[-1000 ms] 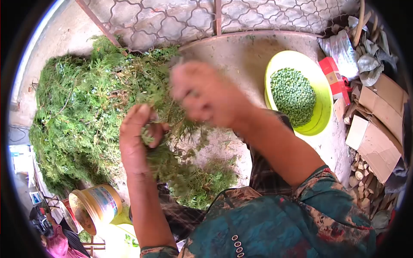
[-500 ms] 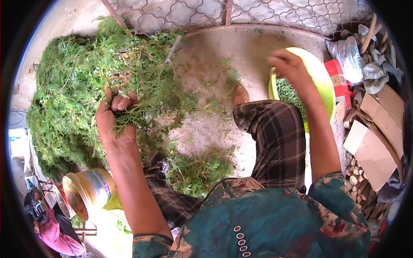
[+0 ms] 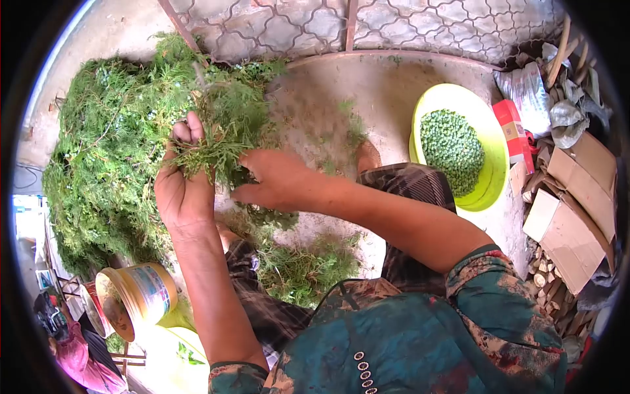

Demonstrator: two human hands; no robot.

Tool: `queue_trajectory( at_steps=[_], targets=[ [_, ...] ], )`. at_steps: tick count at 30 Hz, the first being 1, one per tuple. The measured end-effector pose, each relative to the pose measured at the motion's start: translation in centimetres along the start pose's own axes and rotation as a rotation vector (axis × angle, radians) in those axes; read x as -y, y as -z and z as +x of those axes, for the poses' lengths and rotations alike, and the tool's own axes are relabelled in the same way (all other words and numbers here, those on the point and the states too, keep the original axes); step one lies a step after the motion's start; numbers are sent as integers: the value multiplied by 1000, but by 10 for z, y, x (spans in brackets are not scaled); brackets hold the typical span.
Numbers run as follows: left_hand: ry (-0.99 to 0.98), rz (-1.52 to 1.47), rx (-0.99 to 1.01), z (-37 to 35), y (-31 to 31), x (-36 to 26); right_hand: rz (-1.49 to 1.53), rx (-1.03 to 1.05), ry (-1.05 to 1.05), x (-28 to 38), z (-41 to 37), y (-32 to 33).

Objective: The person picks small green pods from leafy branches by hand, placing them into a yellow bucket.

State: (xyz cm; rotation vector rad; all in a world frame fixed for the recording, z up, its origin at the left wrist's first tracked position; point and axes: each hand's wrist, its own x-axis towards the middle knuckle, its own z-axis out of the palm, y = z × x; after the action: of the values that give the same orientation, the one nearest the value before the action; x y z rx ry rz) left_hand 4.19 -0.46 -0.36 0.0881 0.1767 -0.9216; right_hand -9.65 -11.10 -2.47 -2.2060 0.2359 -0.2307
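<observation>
My left hand (image 3: 187, 177), palm up, is closed around a leafy conifer branch (image 3: 226, 148) with flat green sprays. The branch stands up between its fingers and thumb. Just to the right, my right hand (image 3: 279, 180) reaches in at the foliage, thumb and forefinger apart; its other fingers are partly hidden. Behind the left hand rises a big heap of cut conifer branches (image 3: 98, 157). Off to the right, a yellow-green tub (image 3: 499, 167) contains many small round green berries (image 3: 453, 151).
Loose sprigs (image 3: 305, 262) lie on the floor between my legs. A yellow bucket (image 3: 154, 292) lies tipped at lower left, near a person in pink (image 3: 82, 351). Along the right are a red box (image 3: 512, 125), cardboard (image 3: 564, 236) and stacked wood. A metal lattice (image 3: 420, 29) spans the back.
My right hand has swung left from over the tub to the branch. My left hand has shifted slightly, and the branch in it is now more upright.
</observation>
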Motion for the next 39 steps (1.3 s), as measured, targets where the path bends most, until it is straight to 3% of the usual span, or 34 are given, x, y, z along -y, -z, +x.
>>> queue_trajectory(
  at_steps=[4, 6, 8, 10, 11, 12, 15, 18, 21, 22, 24, 26, 29, 31, 32, 34, 35, 36, 38, 39],
  targets=[
    [-22, -132, 29, 2, 3, -13, 18, -49, -34, -5, 4, -14],
    [-17, -96, 84, 0, 1, -16, 166, -45, 15, -9, 8, -13],
    [-235, 196, -66, -4, -11, -12, 250, 6, -4, -9, 11, -5],
    [-251, 311, -60, -6, -12, -16, 724, 279, -240, -1, 10, 8],
    [-263, 526, -106, -9, -13, -15, 824, 327, -245, -1, 10, 10],
    [-271, 740, -153, -12, -15, -12, 826, 328, -246, -2, 11, 9],
    [-289, 872, -167, -13, -13, -4, 924, 366, -309, -3, 15, 3],
    [-321, 1032, -169, -17, -16, 8, 860, 261, -303, 6, 13, 11],
    [-712, 1661, -153, -21, -18, 24, 800, 113, -448, 13, 10, 27],
    [-706, 1662, -147, -25, -21, 28, 763, 27, -385, 5, 12, 25],
    [-444, 1884, -190, -33, -30, 36, 723, -65, -323, -3, 16, 21],
    [-340, 1899, -261, -30, -26, 46, 1028, -131, -233, -5, 18, 18],
    [-189, 1965, -309, -24, -11, 42, 1096, -203, -245, 4, 13, 23],
    [-70, 1810, -269, -21, -6, 41, 1080, -122, -327, 16, 6, 43],
    [-76, 1808, -268, -20, -6, 41, 1062, -45, -413, 19, 4, 49],
    [-56, 1776, -169, -19, -8, 41, 960, -53, -351, 13, 6, 48],
    [-65, 1575, -203, -19, -8, 47, 862, -63, -293, 9, 8, 47],
    [-69, 1574, -204, -18, -9, 51, 861, -61, -290, 6, 10, 45],
    [-164, 1267, -129, -17, -10, 56, 971, -71, -235, 2, 12, 40],
    [-162, 1265, -133, -18, -14, 56, 972, -69, -240, 2, 11, 41]
  ],
)
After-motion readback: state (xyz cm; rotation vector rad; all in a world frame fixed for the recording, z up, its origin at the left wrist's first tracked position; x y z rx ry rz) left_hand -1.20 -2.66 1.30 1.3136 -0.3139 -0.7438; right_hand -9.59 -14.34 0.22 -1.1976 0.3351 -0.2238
